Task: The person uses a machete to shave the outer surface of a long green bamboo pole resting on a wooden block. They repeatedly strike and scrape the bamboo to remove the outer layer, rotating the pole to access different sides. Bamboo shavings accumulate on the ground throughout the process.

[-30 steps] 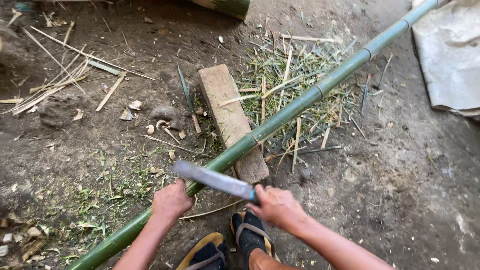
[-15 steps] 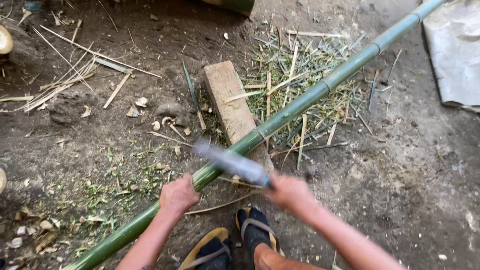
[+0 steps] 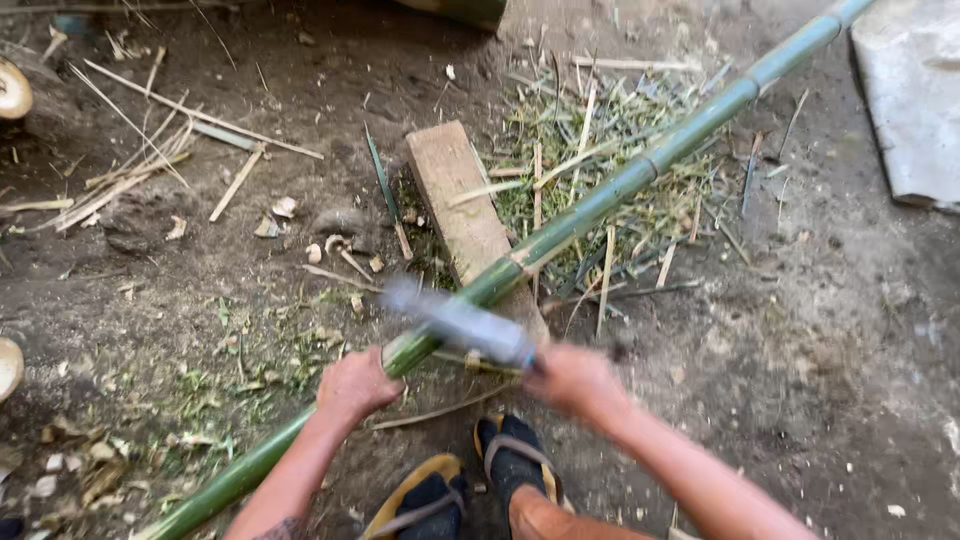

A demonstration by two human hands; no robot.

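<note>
head view shows me a long green bamboo pole running from the lower left to the upper right, lying across a flat wooden block on the dirt ground; my left hand is wrapped shut around the pole just below the block; my right hand is clenched on the handle of a broad blade, which is blurred and sits across the pole beside the left hand; i cannot tell whether its edge touches the bamboo; green shavings and split strips lie heaped beyond the block; two sandalled feet sit just below the hands; no container shows anywhere i can see; a grey slab lies at the upper right
</note>
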